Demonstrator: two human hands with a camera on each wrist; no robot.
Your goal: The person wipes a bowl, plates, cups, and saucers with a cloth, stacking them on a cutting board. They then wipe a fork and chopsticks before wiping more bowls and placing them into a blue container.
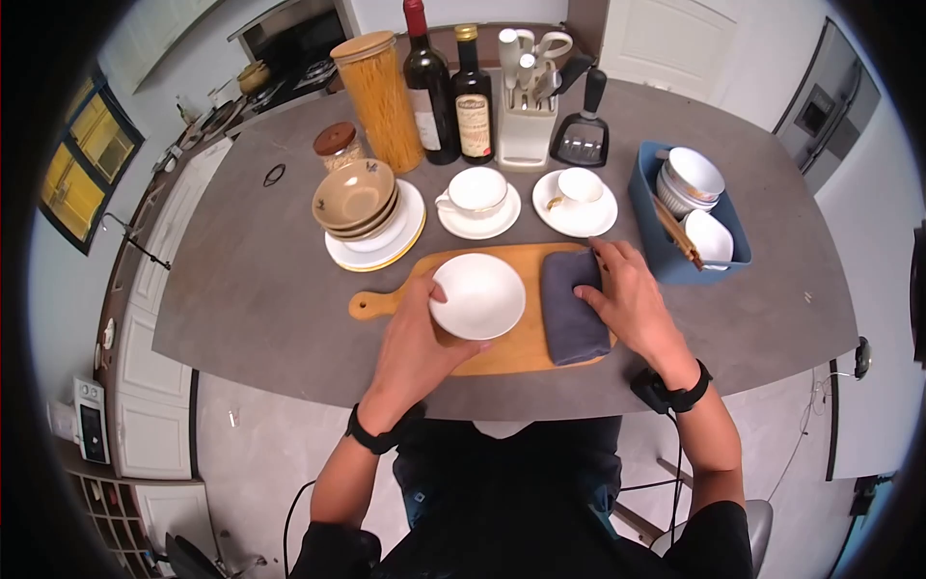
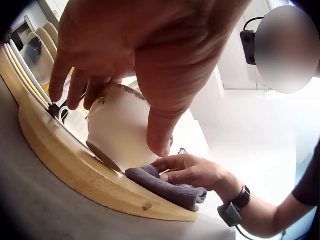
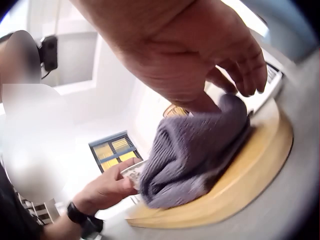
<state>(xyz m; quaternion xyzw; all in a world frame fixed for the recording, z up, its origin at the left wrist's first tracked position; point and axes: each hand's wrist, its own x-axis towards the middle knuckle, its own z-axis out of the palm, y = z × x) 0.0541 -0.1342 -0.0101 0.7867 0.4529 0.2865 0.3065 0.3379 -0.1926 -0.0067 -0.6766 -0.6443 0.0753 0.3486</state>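
Observation:
My left hand (image 1: 410, 343) grips a white bowl (image 1: 480, 297) by its side, thumb on one wall and fingers round the other. The left wrist view shows a patterned band under the bowl's rim (image 2: 131, 91), and the bowl tilts close over the wooden cutting board (image 1: 526, 340). On the board's right half lies a folded dark grey cloth (image 1: 569, 318). My right hand (image 1: 632, 299) pinches the cloth's far right part between thumb and fingers. In the right wrist view the cloth (image 3: 195, 150) bunches up beneath that thumb.
Brown bowls (image 1: 355, 193) sit stacked on plates at left. Two cups on saucers (image 1: 479, 224) stand behind the board. A blue bin (image 1: 690, 272) at right holds bowls and chopsticks. Farther back are a pasta jar (image 1: 381, 106), two bottles (image 1: 473, 111) and a knife block (image 1: 526, 135).

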